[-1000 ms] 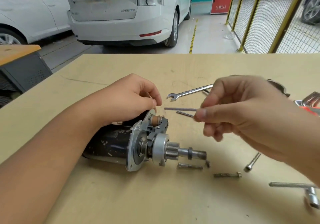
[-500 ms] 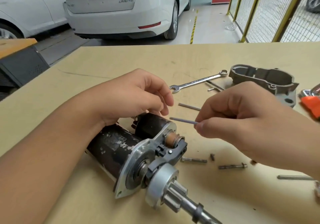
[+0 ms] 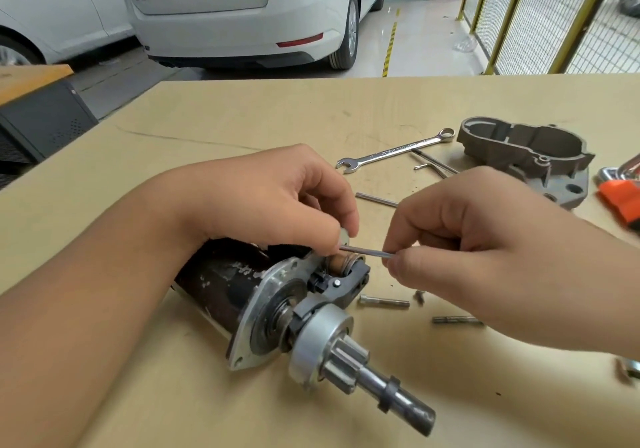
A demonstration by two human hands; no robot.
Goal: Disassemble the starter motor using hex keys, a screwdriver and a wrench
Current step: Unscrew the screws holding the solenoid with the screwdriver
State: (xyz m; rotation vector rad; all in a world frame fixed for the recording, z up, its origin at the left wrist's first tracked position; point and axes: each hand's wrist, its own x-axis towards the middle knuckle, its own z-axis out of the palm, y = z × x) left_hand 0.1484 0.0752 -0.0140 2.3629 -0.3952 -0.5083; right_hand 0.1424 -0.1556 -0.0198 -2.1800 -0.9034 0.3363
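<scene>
Left hand (image 3: 277, 205) grips starter motor (image 3: 242, 288) steady on table (image 3: 242, 128); right hand (image 3: 485, 239) pinches hex key (image 3: 363, 251), tip aimed at flange screw.

Right hand (image 3: 485, 246) brought thin rod (image 3: 367, 251) leftward; tip now at left hand (image 3: 277, 201) fingers.

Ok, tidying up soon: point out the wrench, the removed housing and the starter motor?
wrench (image 3: 394, 151): head view, middle of its shank.
removed housing (image 3: 519, 146): head view, its grey side wall.
starter motor (image 3: 221, 276): head view, its black body.
</scene>
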